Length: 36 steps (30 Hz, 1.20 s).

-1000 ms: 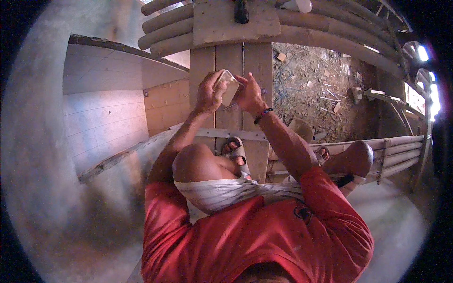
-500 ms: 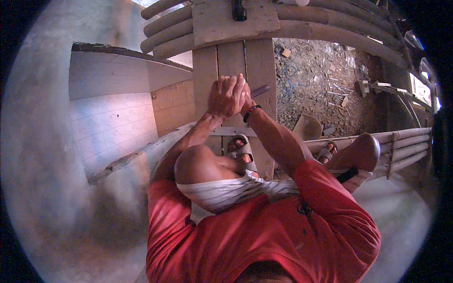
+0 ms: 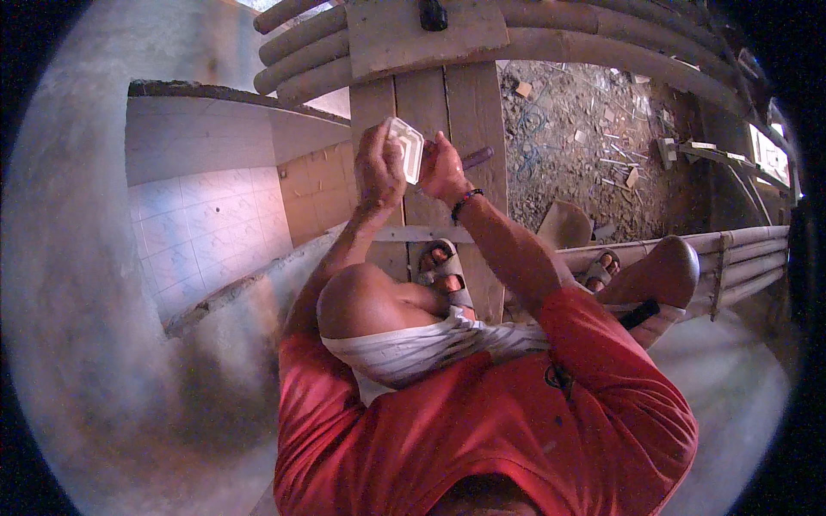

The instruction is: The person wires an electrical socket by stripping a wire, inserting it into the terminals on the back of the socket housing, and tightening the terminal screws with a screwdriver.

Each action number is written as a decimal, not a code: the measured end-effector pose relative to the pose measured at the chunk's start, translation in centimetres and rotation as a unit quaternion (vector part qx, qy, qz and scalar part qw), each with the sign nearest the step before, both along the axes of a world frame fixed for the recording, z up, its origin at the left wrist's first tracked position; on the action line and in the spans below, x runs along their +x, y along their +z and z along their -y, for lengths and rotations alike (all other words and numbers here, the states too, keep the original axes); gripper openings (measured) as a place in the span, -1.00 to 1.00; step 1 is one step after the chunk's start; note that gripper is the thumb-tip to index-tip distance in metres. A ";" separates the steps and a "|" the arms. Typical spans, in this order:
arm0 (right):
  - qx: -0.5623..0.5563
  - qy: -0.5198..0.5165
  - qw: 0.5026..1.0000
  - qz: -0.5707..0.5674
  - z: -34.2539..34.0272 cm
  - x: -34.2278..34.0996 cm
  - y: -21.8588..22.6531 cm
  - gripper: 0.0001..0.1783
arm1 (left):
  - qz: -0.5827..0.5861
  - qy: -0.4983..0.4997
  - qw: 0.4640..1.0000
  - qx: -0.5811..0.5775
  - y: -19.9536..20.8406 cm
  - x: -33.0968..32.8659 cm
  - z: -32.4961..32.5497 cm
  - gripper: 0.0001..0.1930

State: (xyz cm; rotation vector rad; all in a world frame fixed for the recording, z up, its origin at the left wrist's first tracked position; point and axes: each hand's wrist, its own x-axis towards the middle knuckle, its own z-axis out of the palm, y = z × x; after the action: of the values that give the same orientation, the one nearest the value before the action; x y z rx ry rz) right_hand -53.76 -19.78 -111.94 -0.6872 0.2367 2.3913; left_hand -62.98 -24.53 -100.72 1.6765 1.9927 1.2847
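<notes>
My left hand (image 3: 379, 168) grips a small pale, angular piece (image 3: 409, 153) with ridged lines across its face, which looks like a bit of tile. Close beside it, my right hand (image 3: 443, 172) is closed on a tool with a dark purplish handle (image 3: 479, 157). The handle sticks out to the right of the hand, while the tool's working end is hidden by my fingers. Both hands are held above a plank walkway (image 3: 422, 103), a small gap between them. On my right wrist is a dark beaded bracelet (image 3: 467, 203).
Thick bamboo poles (image 3: 594, 56) cross at the far side, with a board (image 3: 413, 34) holding a dark object (image 3: 434, 15). Rubble (image 3: 585, 146) lies below on the right. At left is an opening in the wall onto a tiled surface (image 3: 215, 215). My sandalled foot (image 3: 443, 267) rests on the planks.
My hands were pressed together and have moved apart. The left has shifted left and turned, bringing the pale ridged piece into sight. The tool stays in my right hand.
</notes>
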 end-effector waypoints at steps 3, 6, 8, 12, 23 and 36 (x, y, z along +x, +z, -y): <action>-0.019 0.019 0.999 -0.044 0.6 0.7 -0.1 -0.44 | 0.117 0.062 0.991 -0.033 0.7 -1.8 1.0 -0.64; -0.008 0.046 0.998 -0.046 0.6 1.2 0.3 -0.54 | 0.242 0.099 0.964 -0.043 1.1 -3.0 1.7 -0.64; 0.010 0.067 0.997 -0.019 0.6 1.3 0.6 -0.64 | 0.308 0.104 0.945 -0.031 1.8 -3.2 2.0 -0.66; 0.063 0.125 0.989 0.052 0.6 2.3 0.5 -0.81 | 0.384 0.108 0.917 -0.017 4.2 -3.1 2.3 -0.63; 0.235 0.242 0.917 0.212 3.0 3.6 -2.1 -0.72 | 0.447 0.105 0.888 -0.004 8.2 -3.2 2.3 -0.54; 0.400 0.282 0.831 0.265 2.0 4.0 -3.1 -0.71 | 0.595 0.255 0.762 0.022 0.6 -5.1 8.6 -0.58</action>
State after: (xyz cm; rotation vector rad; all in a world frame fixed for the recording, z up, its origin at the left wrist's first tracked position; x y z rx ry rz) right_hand -49.80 -21.82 -115.06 -1.0333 -1.2921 2.3471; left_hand -68.07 -33.15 -100.08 0.0107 1.4991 1.8478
